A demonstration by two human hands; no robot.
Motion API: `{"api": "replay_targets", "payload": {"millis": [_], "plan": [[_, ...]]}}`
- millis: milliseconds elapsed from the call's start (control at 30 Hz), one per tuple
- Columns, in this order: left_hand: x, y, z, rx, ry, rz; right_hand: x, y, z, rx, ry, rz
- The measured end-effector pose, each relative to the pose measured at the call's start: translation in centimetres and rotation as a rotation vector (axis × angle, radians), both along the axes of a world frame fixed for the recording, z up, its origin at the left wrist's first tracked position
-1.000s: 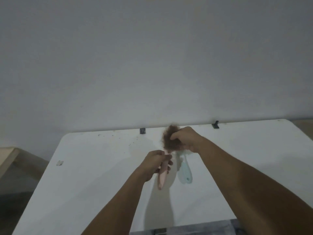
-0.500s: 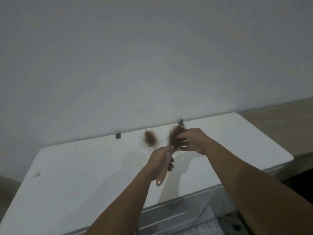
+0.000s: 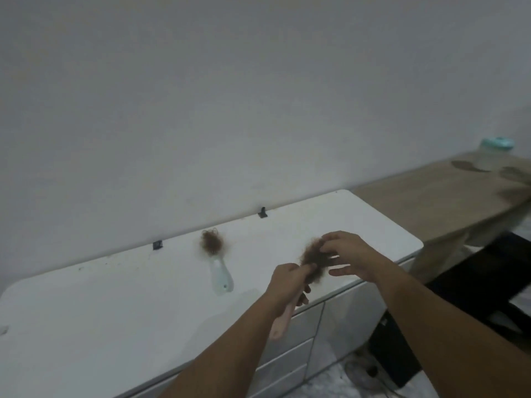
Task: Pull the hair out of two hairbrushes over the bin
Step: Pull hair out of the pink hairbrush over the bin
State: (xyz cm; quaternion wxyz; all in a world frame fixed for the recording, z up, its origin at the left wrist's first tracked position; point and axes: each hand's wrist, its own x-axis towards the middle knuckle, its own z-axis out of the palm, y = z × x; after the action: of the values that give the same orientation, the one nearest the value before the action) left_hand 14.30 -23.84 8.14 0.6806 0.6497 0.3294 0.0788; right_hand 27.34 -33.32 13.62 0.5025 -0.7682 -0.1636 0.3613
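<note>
At the near right edge of the white cabinet top, both hands meet around one brush. Left hand wraps the pink hairbrush high on its neck, fingers curled round it; handle tail pokes out below the wrist, angled down and toward the person. Held that way, probably, so the bristle face turns up toward the other hand.

Right hand pinches the top of the brown hair clump between thumb and upper fingers; lower fingers spread straight and loose beneath. Clump looks stretched between the pinch and the brush head, so it is likely part-lifted, not free. Brush head itself is hidden under hair; bristles cannot be made out.

Left of the grip and farther back, a pale blue hairbrush lies flat on the top, handle toward the person, its head matted with its own hair wad. Untouched by either hand; judged second in line.

Beyond it, along the wall edge, two small dark clips.

Right of the grip and below, past the cabinet's corner, a dark boxy shape on the floor — possibly the bin, too blurred to say. If so, the hands are near its side but not clearly over it. Far right, a wooden bench carries a clear jar with teal lid.

Risk: loose strands falling on the top instead of in the bin.
</note>
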Motion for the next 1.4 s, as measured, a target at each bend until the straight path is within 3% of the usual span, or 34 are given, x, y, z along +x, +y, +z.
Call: {"api": "replay_targets", "payload": {"millis": [200, 367, 533, 700, 1067, 1400], "plan": [[2.4, -2.7, -1.0, 0.051, 0.065, -0.153, 1.9, -4.7, -1.8, -0.039, 0.004, -0.220], [3.7, -4.3, -2.5, 0.055, 0.167, -0.303, 2.5, -7.3, -4.3, -0.140, 0.043, -0.261], [4.4, -5.5, -6.9, -0.022, 0.147, -0.481, 1.6, -11.3, -8.0, -0.123, 0.090, -0.298], [4.9, -7.7, -11.1, 0.058, 0.199, -0.619, 0.7, -14.6, -12.3, -0.190, 0.083, -0.379], [3.5, -13.4, -26.3, 0.185, 0.366, -0.723, -4.6, -21.4, -28.7, -0.139, 0.255, -0.652], [-3.8, -14.2, -39.3, 0.217, 0.425, -0.839, -15.3, -20.1, -42.8, -0.103, 0.300, -0.936]]}}
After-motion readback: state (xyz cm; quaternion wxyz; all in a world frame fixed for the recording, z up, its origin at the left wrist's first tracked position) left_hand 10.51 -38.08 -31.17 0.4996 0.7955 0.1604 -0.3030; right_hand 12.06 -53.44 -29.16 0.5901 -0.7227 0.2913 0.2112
